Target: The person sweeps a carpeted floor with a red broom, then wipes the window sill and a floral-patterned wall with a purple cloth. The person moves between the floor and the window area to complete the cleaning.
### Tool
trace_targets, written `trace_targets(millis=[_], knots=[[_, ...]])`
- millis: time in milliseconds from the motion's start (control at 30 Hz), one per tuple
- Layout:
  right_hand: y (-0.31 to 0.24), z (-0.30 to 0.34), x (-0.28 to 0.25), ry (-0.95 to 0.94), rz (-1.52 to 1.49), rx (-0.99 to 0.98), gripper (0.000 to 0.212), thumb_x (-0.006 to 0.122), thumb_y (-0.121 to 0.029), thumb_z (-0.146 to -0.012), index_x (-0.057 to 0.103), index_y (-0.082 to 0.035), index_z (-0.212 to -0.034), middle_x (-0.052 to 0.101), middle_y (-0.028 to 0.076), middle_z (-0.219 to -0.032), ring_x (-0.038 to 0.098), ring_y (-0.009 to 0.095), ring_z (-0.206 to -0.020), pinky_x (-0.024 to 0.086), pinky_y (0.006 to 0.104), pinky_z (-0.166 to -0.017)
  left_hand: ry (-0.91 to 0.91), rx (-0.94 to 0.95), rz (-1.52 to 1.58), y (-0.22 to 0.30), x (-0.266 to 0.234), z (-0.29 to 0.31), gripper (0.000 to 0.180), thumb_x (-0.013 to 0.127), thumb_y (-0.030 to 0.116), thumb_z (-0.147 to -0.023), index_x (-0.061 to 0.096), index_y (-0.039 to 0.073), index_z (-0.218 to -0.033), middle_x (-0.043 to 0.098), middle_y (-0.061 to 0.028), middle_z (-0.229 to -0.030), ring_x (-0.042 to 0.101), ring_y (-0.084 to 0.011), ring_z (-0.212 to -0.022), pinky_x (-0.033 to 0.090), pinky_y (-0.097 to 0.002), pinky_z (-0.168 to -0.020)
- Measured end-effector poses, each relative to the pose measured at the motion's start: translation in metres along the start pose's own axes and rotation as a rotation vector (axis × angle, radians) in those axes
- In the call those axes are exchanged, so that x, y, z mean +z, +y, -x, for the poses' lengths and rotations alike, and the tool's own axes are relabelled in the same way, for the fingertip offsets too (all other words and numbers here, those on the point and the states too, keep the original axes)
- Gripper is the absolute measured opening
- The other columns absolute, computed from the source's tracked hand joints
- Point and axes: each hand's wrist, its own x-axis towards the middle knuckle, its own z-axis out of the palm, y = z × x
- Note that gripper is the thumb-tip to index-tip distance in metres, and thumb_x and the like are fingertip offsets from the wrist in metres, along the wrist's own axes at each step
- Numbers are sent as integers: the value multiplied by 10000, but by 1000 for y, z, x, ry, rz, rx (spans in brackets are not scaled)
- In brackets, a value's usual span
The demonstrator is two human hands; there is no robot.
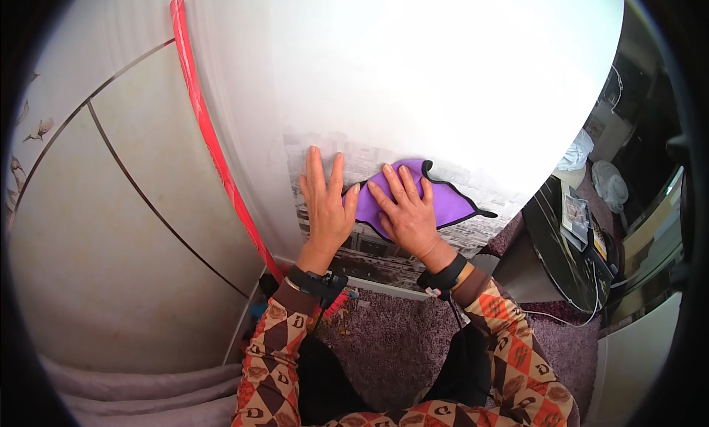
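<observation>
In front of me stands a large white panel (443, 80) with a grey cityscape-like picture (377, 251) on its lower part. My left hand (329, 209) rests against the picture with its fingers spread, holding nothing. Beside it on the right, my right hand (410, 213) lies on a purple cloth (452, 203) with black edging, fingers apart, pressing it against the panel. One edge of the cloth curls up above the right fingers, and a corner points right. Its left edge reaches the left thumb. The right palm hides the middle of the cloth.
A long red wrapped strip (203, 131) leans along the panel's left, near a cream wall (140, 264) with dark lines. At the right stands a dark round table (550, 227) with packages and a white cable (572, 323). Purple carpet (391, 331) covers the floor. Grey folded fabric (148, 386) lies lower left.
</observation>
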Motion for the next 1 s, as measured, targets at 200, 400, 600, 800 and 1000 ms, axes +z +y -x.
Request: trace_targets(millis=[200,400,600,800,1000], knots=[[-11,-54,-2,55,-30,-71,577,683,-126,-809,605,-201,-1376,406,79,-1593,380,276,-1466,318,524,-1139,83,-16,-18,-16,-5,-10,559,611,233,-981,460,35,-1482,225,-339,-1596,298,-511,-1441,275,-630,-1107],[-29,-42,31,6,-32,-107,534,673,-128,-801,621,-163,-1331,420,75,-1587,387,271,-1464,315,508,-1136,89,-37,-13,-28,-4,4,570,620,221,-954,474,20,-1467,256,-335,-1587,330,-503,-1422,313,-587,-1076],[-35,-38,47,-53,-40,-178,482,646,-157,-850,623,-138,-1332,415,70,-1591,378,255,-1473,302,498,-1152,108,-48,-40,-37,-7,24,538,602,177,-954,488,-2,-1450,312,-303,-1573,366,-475,-1413,323,-605,-1067],[-37,-105,38,1,-224,-272,426,586,-157,-907,627,-47,-1317,417,98,-1584,365,281,-1482,277,508,-1189,177,-160,432,0,-13,23,467,523,106,-1011,472,-40,-1452,353,-272,-1566,397,-442,-1415,355,-493,-1118],[-39,-95,1,11,-354,-264,417,628,-54,-859,635,-13,-1274,531,178,-1468,489,334,-1388,357,480,-1153,174,-323,333,-2,-2,8,571,454,192,-1041,309,16,-1564,188,-290,-1635,211,-465,-1510,194,-622,-1172]])
